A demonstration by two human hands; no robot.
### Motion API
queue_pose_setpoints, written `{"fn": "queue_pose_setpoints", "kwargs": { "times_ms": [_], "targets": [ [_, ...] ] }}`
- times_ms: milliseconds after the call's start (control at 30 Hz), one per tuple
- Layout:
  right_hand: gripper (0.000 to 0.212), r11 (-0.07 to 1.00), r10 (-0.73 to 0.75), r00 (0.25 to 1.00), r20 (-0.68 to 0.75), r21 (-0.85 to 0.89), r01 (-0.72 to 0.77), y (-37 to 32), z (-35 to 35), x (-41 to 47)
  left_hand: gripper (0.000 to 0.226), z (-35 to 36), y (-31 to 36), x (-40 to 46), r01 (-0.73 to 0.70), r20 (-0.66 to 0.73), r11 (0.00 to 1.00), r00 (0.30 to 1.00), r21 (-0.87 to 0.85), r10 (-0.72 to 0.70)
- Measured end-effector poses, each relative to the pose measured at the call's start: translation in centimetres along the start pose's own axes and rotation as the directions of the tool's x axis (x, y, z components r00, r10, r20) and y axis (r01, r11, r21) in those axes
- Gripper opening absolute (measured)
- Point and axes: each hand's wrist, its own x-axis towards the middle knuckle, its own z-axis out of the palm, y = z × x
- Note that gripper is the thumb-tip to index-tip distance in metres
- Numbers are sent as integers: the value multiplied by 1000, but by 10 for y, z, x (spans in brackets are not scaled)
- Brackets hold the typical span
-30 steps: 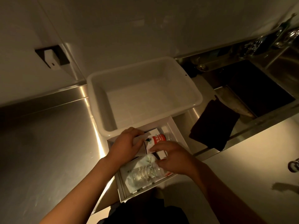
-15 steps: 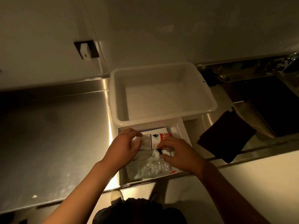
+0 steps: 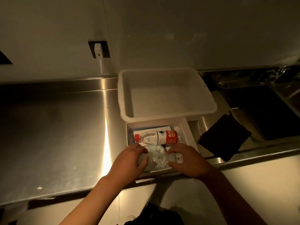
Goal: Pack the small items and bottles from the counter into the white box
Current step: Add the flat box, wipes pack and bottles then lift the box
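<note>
1. One steel counter [image 3: 56, 127] fills the scene, and on it sits the landmark: one white box [image 3: 186, 127], open-topped, at the counter's near edge.
2. One white tub [image 3: 209, 101] stands just behind the white box, its front rim overhanging the box's far wall.
3. One dark cloth [image 3: 225, 140] lies just right of the white box, draped over the counter's edge beside one dark sink [image 3: 267, 111].
4. Bottles, two counted. One red-capped bottle [image 3: 155, 138] lies on its side across the far half of the white box, cap to the left, on a white card [image 3: 164, 128]. It is free, just beyond both hands' fingertips.
5. One clear bottle [image 3: 158, 160] lies in the near half of the white box, on crumpled plastic packets whose number I cannot tell.
6. Two hands, both in the box's near half. The left hand [image 3: 129, 161] curls round the clear bottle's left end; the right hand [image 3: 188, 159] curls round its right end, gripping it between them.
</note>
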Motion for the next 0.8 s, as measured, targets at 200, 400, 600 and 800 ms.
{"fn": "queue_pose_setpoints", "kwargs": {
  "times_ms": [200, 400, 600, 800],
  "targets": [
    [41, 974, 221, 974, -50, -30, -222, 13, 18, -21, 31, 14, -8, -26, -25, 61, 998, 998, 52, 21],
    [41, 891, 182, 980, -82, -407, -199, 36, 27, -29, 41, 31, -8, -34, -94, 86, 967, 993, 237, 75],
    [31, 839, 138, 987, -82, -519, -161, 44, 27, -30, 36, 41, -6, -41, -87, 89, 935, 994, 344, 60],
    [43, 827, 72, 993, -98, -550, -114, 54, 24, -31, 33, 49, -1, -44, -51, 69, 923, 997, 383, 26]
  ]
}}
